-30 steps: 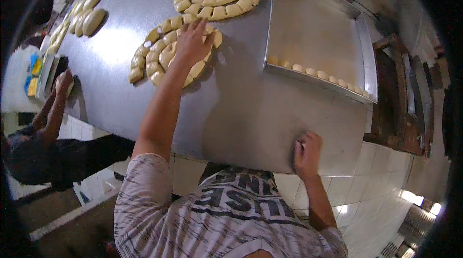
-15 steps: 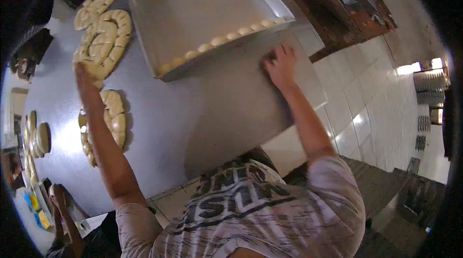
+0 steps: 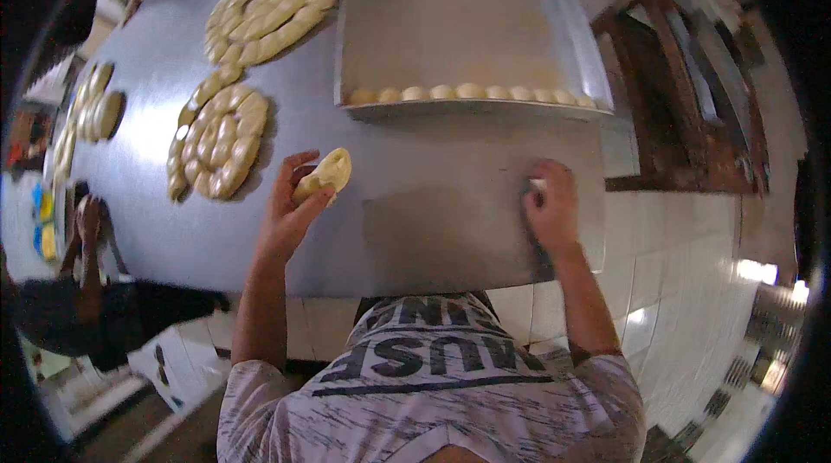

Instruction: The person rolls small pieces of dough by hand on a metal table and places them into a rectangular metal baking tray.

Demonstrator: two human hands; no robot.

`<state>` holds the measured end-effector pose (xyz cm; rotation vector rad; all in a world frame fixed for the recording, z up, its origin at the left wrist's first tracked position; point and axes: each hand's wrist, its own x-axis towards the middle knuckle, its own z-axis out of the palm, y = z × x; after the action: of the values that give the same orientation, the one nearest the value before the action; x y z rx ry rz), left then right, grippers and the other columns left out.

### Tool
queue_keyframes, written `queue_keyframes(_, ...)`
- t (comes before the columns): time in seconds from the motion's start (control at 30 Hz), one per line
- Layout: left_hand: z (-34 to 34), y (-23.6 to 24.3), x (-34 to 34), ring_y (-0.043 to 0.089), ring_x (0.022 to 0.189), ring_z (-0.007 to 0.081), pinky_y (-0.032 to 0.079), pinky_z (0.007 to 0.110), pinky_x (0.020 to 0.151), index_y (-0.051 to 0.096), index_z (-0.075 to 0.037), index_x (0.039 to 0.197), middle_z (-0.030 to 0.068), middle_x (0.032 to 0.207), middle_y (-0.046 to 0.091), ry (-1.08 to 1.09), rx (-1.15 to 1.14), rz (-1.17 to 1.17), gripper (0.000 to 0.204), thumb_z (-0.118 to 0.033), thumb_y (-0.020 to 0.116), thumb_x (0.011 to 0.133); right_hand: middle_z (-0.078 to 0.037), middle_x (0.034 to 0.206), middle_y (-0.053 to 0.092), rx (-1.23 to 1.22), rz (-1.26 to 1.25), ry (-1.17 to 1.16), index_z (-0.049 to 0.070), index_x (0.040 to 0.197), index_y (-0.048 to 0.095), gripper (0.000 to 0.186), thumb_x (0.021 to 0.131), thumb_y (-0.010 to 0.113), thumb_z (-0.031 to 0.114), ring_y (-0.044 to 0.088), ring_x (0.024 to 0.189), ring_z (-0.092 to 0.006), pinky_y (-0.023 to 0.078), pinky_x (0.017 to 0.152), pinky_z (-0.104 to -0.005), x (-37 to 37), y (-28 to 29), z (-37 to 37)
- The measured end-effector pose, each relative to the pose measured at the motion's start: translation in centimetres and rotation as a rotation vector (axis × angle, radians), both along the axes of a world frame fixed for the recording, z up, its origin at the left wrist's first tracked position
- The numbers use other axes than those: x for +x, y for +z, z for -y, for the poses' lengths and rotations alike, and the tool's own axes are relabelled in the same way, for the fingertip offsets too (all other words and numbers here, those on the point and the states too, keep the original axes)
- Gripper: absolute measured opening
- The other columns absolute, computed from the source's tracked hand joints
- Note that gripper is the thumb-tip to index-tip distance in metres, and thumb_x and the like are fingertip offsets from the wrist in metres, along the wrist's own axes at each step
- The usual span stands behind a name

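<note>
My left hand (image 3: 290, 208) grips a pale piece of dough (image 3: 336, 170) between thumb and fingers, just above the steel table (image 3: 415, 251). The dough's cut face is turned up and looks soft. To the left of this hand lies a coil of cut dough (image 3: 221, 138), with a larger dough spiral (image 3: 277, 9) behind it. My right hand (image 3: 554, 208) is low over the table on the right, its fingers curled. A small pale patch shows under those fingers; the rest of what they cover is hidden. Several dough balls (image 3: 470, 92) line the near edge of a metal tray (image 3: 450, 17).
A wooden rack (image 3: 658, 91) stands beyond the table's right edge. More dough rolls (image 3: 91, 112) lie at the far left. Near them, another person's hand (image 3: 86, 219) is at the table's left end. White floor tiles (image 3: 666, 264) show on the right.
My left hand has come away from the dough coils toward me, now with a piece of dough in it. My right hand stays curled over the table. The whole view has turned and shifted.
</note>
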<state>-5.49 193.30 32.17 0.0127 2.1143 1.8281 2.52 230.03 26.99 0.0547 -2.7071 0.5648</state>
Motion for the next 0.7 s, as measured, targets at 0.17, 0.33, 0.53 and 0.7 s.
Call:
queue_keyframes(0.17, 3.8, -1.0, 2.9, 0.052, 0.092, 0.0113, 0.043, 0.026, 0.081, 0.052, -0.002, 0.111, 0.0042, 0.101, 0.056, 0.149, 0.036, -0.002, 0.035, -0.017, 0.065, 0.082, -0.005, 0.099, 0.059, -1.064, 0.057, -0.104, 0.004, 0.107, 0.058, 0.027, 0.082, 0.059, 0.014, 0.056, 0.095, -0.0171, 0.045, 0.085, -0.0304, -8.9, 5.7, 0.3)
queue_keyframes(0.33, -0.3, -0.7, 1.9, 0.052, 0.09, 0.0096, 0.044, 0.024, 0.08, 0.053, -0.001, 0.11, 0.0032, 0.1, 0.057, 0.008, 0.107, -0.088, 0.03, -0.012, 0.063, 0.084, -0.008, 0.095, 0.064, -0.564, -0.14, 0.089, -0.001, 0.106, 0.061, 0.03, 0.086, 0.058, 0.021, 0.06, 0.086, -0.0174, 0.048, 0.078, -0.0316, -22.5, 2.2, 10.7)
queue_keyframes(0.53, 0.8, -0.3, 2.3, 0.058, 0.093, 0.0123, 0.046, 0.027, 0.079, 0.056, -0.004, 0.112, 0.0077, 0.102, 0.062, -0.045, 0.022, -0.329, 0.031, -0.007, 0.064, 0.082, -0.008, 0.097, 0.065, -0.865, 0.129, 0.395, 0.001, 0.115, 0.058, 0.031, 0.088, 0.056, 0.016, 0.061, 0.087, -0.019, 0.047, 0.081, -0.0304, -12.4, 4.8, 17.6)
queue_keyframes(0.7, 2.7, -1.2, 1.3, 0.058, 0.095, 0.0141, 0.047, 0.029, 0.081, 0.056, -0.004, 0.111, 0.0081, 0.099, 0.063, -0.33, -0.238, -0.367, 0.025, -0.009, 0.057, 0.086, -0.012, 0.114, 0.057, -0.972, 0.577, 0.02, 0.009, 0.118, 0.058, 0.035, 0.083, 0.057, 0.006, 0.056, 0.101, -0.0215, 0.045, 0.087, -0.0327, -1.4, 4.0, 13.9)
